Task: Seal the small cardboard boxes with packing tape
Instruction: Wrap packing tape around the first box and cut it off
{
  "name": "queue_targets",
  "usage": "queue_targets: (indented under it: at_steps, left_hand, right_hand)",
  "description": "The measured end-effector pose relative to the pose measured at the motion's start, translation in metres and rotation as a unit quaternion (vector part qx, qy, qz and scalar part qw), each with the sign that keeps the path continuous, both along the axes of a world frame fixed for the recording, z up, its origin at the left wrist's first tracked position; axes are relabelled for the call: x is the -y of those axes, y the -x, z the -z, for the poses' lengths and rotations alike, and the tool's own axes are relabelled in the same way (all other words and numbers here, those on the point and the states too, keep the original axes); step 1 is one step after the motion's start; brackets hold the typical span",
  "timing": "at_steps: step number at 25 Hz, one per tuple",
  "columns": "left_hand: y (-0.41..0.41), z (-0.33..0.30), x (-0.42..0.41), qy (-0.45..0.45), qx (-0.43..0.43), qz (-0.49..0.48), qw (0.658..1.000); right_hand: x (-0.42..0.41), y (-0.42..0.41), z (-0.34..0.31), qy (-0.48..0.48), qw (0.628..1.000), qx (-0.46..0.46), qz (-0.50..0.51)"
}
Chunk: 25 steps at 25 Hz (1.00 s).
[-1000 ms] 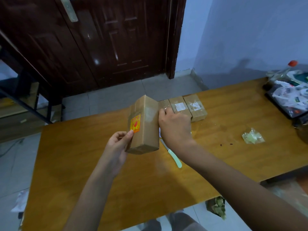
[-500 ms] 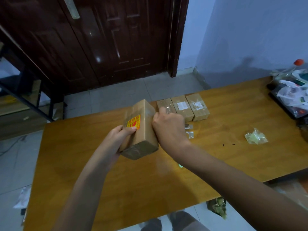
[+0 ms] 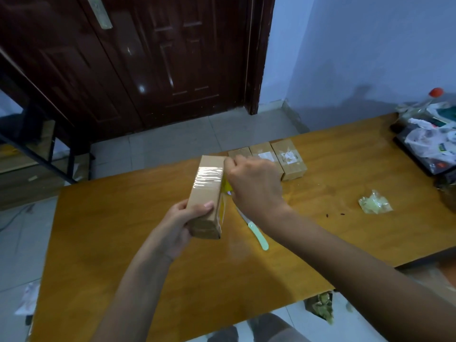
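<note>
Progress judged partial: three boxes lie in a row at centre frame on the table, apparently already taped. Fourth box, held above the table at centre, carries a glossy tape band across its upper face. Left hand grips its near end. Right hand, fingers curled, pinches at the box's far right edge; what it pinches cannot be told. Knife lies beneath.

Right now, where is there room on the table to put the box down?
Bare wood left of the left hand, and between the knife and the plastic scrap. Crowded by the three boxes and the far-right clutter.
</note>
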State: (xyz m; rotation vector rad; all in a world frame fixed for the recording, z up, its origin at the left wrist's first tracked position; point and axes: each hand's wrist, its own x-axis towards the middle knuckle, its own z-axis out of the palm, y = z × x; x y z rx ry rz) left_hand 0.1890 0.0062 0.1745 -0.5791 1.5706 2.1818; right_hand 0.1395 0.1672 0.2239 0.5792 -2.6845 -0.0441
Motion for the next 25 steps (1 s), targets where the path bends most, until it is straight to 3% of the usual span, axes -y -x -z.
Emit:
queue_targets:
  at_steps: [3,5,7,9,13,18,22,25]
  left_hand:
    - [-0.005,0.004,0.005,-0.148,-0.044,-0.024,0.988]
    - [-0.007,0.008,0.004,-0.215,-0.056,-0.018,0.975]
    - [-0.007,0.006,-0.001,-0.232,-0.059,0.014,0.971]
    - [-0.005,0.003,-0.005,-0.214,-0.040,0.031,0.975]
    - [0.003,-0.003,-0.012,-0.111,-0.004,0.034,0.993]
    - [0.003,0.005,-0.036,0.000,0.025,-0.057,0.998]
    - [0.007,0.004,-0.025,0.027,-0.001,-0.123,0.992]
    - [0.007,-0.003,-0.006,0.030,-0.019,-0.094,0.995]
  right_hand:
    - [-0.031,0.007,-0.005,0.106,0.994,-0.036,-0.020]
    - [-0.039,0.008,0.000,0.215,0.976,0.019,0.000]
    - [-0.034,0.010,0.007,0.308,0.946,0.098,0.003]
    - [-0.029,0.014,0.008,0.327,0.939,0.103,-0.011]
    - [-0.024,0.015,0.009,0.243,0.966,0.080,-0.021]
    - [-0.025,0.026,-0.017,0.187,0.977,0.081,-0.059]
    - [-0.043,0.030,-0.049,0.058,0.998,-0.020,-0.010]
    - [-0.065,0.026,-0.042,-0.002,1.000,0.000,0.022]
